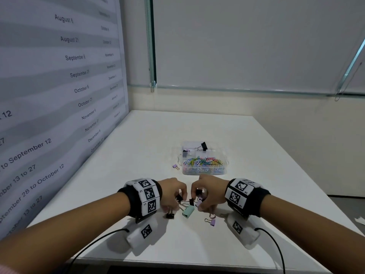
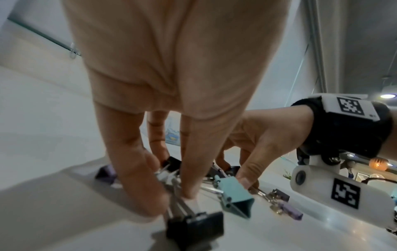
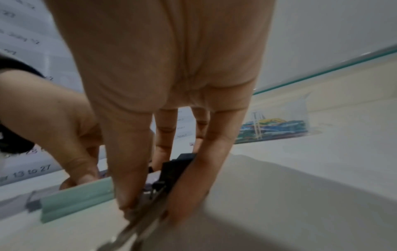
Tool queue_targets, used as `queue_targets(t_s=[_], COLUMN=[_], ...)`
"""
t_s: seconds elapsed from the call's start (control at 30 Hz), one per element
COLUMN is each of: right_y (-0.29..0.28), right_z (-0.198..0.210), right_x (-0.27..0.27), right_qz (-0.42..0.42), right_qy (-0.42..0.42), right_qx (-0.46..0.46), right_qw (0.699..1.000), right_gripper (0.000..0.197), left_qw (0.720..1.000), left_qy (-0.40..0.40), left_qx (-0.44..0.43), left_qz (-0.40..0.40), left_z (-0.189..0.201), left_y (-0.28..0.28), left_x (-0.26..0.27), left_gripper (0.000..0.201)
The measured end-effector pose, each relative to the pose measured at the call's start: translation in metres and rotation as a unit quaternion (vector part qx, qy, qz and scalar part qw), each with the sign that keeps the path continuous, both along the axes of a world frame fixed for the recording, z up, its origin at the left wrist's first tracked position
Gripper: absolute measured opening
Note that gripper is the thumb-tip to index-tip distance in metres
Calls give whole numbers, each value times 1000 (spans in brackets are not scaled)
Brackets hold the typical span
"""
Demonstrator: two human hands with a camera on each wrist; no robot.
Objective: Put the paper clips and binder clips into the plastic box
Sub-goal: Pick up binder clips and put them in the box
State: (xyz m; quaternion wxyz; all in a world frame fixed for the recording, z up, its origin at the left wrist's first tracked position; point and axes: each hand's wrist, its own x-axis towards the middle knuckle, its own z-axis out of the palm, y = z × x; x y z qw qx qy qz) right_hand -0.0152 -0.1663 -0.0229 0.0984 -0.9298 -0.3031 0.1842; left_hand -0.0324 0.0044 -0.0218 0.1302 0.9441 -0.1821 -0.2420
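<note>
Near the front of the white table (image 1: 138, 147) lies a loose pile of binder clips, and both hands work in it. My left hand (image 1: 180, 197) pinches the wire handles of a black binder clip (image 2: 194, 225), and a second black clip (image 2: 171, 163) sits between its fingers. My right hand (image 1: 197, 196) grips another black binder clip (image 3: 176, 169) between thumb and fingers. A teal binder clip (image 1: 188, 211) lies between the hands, with a purple clip (image 1: 212, 222) to its right. Further back, the clear plastic box (image 1: 203, 171) holds several coloured paper clips and black binder clips (image 1: 203, 145).
A small purple clip (image 1: 175, 166) lies on the table just left of the box. A printed wall of dates (image 1: 59, 95) runs along the table's left side. Camera cables trail off the near table edge. White paper scraps (image 1: 359, 220) lie at the far right.
</note>
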Motion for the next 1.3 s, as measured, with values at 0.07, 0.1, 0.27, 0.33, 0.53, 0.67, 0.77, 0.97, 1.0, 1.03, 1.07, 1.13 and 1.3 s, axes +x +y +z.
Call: queue_targets(t_s=[0.07,0.1,0.27,0.33,0.53,0.67,0.77,0.97,1.0,1.03,1.07,1.13,1.3], right_y=[-3,-4,-5,-4,-7,-16,-21,-29,-30,-31,-33,-34,-33], right_z=[1,2,-5,-9,-7,-7,3,49,54,59,62,68,64], right_x=[0,0,-1,1,11,29,37,67,75,84,94,112,152], right_qz=[-11,-21,-47,-33,-42,-73,-64,-104,-120,-136,-151,-176,-228], right_qy=[7,11,29,12,7,0,-28,-58,-66,-74,-84,-103,-113], right_qx=[-10,-17,-58,-78,-103,-54,-21,46,64,80,95,120,146], right_qw=[1000,1000,997,996,994,996,997,992,989,985,980,972,956], right_gripper=[33,31,27,27,27,29,33,30,31,31,31,30,23], left_qw=[1000,1000,996,993,988,993,995,979,975,972,969,963,972], left_qy=[-6,-13,-57,-55,-75,-84,-93,-164,-173,-176,-178,-181,-141], left_qx=[3,11,48,69,108,75,12,-97,-111,-122,-132,-150,-155], left_qz=[-14,-21,-57,-76,-85,-44,-14,70,83,96,109,129,105], left_z=[1,2,-4,-4,-6,5,22,44,46,46,45,43,35], left_y=[-2,-3,-11,-12,-13,-11,-10,-10,-11,-13,-14,-19,-27], left_x=[-1,-1,-4,-2,6,14,31,81,89,98,107,123,150], left_gripper=[30,26,21,26,21,5,18,23,24,26,27,29,39])
